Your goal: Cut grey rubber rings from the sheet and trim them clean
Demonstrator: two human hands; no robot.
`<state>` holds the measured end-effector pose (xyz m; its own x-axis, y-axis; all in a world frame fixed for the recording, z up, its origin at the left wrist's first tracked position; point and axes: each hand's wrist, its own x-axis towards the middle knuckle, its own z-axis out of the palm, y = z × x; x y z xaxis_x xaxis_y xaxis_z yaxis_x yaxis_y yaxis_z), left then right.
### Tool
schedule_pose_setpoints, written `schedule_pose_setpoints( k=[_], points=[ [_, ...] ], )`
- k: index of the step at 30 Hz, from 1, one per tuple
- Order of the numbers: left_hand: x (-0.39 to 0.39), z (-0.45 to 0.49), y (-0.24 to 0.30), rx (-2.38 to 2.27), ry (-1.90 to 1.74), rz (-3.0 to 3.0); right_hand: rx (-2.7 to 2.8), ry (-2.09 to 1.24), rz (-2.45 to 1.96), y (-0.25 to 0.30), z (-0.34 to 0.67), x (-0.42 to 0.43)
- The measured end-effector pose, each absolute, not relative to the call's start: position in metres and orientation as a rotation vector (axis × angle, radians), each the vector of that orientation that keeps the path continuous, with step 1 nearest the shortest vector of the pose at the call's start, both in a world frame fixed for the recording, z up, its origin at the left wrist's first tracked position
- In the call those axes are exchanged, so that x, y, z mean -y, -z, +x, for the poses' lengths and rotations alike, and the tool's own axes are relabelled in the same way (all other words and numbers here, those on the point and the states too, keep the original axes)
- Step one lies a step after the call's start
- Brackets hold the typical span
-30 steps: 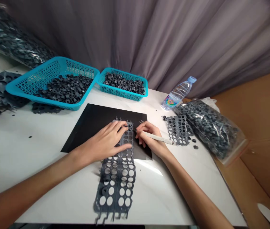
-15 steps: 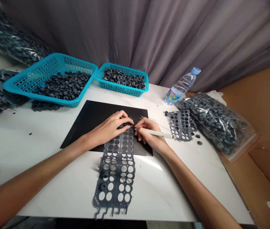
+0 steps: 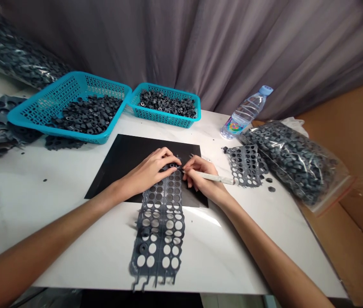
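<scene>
A long dark grey sheet (image 3: 160, 214), perforated with rows of round holes, runs from the near table edge onto a black mat (image 3: 110, 171). My left hand (image 3: 157, 169) lies over its far end, thumb and fingers closed on the sheet beside small dark round pieces (image 3: 173, 165). My right hand (image 3: 203, 173) grips a pen-shaped tool (image 3: 218, 178) with a pale handle; its tip points at the sheet by my left fingertips. The tip itself is too small to make out. Two loose ring-shaped pieces (image 3: 143, 248) rest on the sheet's near left part.
Two blue baskets (image 3: 106, 136) (image 3: 168, 120) hold many small dark pieces. To the right stand a tilted-looking water bottle (image 3: 245, 112), another perforated sheet (image 3: 244, 164) and a clear bag (image 3: 296, 162) of pieces. More sheets (image 3: 0, 124) and a large bag (image 3: 14, 55) lie left. A curtain hangs behind.
The whole view has shifted slightly. Both hands keep nearly the same places at the sheet's far end, the right still gripping the pen-shaped tool.
</scene>
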<state>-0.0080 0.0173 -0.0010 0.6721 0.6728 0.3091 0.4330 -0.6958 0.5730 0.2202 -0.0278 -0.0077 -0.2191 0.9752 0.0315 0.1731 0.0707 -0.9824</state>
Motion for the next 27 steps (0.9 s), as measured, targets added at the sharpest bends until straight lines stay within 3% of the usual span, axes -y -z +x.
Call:
schedule_pose_setpoints(
  k=[17, 27],
  points=[
    [-0.0090, -0.0023, -0.0078, -0.808, -0.573, 2.810, 1.610, -1.158, -1.236, -0.0014, 0.2149, 0.0301],
    [-0.0118, 0.0014, 0.0013, -0.752, -0.689, 2.664, 1.608, -1.142, -1.257, -0.0003, 0.2127, 0.0291]
  ],
)
